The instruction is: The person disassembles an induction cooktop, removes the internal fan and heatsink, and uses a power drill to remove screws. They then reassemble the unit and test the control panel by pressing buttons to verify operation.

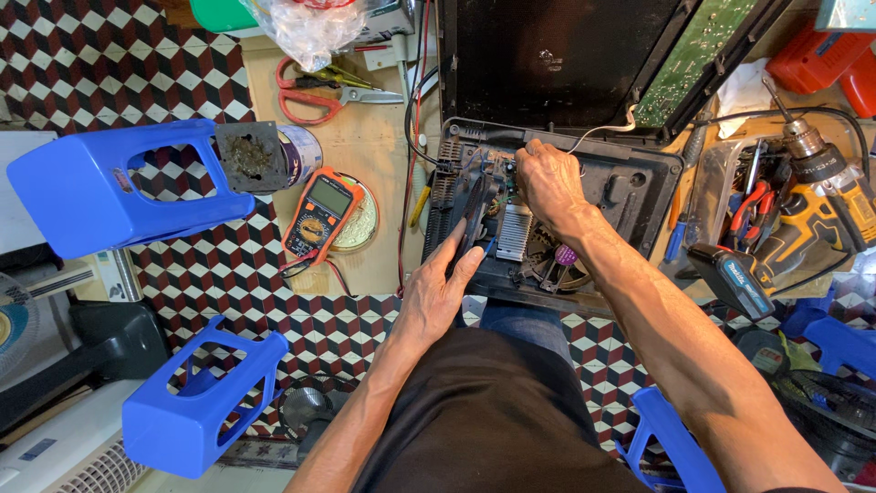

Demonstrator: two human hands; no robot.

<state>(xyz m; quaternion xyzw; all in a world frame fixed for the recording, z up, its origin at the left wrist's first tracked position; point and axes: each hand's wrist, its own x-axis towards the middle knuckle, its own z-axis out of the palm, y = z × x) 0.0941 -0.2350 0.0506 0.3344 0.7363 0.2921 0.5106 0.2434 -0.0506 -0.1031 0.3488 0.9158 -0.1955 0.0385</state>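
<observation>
From the head camera, the person is leaning over an opened black appliance base point(639, 173) that is lying on a small wooden table point(374, 146) and reaching to their lap. The left hand point(438, 288) is resting flat against the near left edge of the base, fingers point(456, 246) stretched out and apart, steadying a black part inside without closing round it. The right hand point(547, 178) is reaching deeper in, knuckles up, fingers curled down among the wiring beside a finned aluminium heat sink point(514, 233); whether they are pinching anything is hidden by the hand itself. A round cooling fan point(557, 260) is sitting just right of the heat sink. A green circuit board point(698, 55) is leaning against the raised black lid.

On the table, an orange multimeter point(319, 215) is lying near the left hand, with red-handled scissors point(319, 91) further up. A yellow cordless drill point(821, 192) is lying to the right, and blue plastic stools point(109, 183) are standing on the patterned floor.
</observation>
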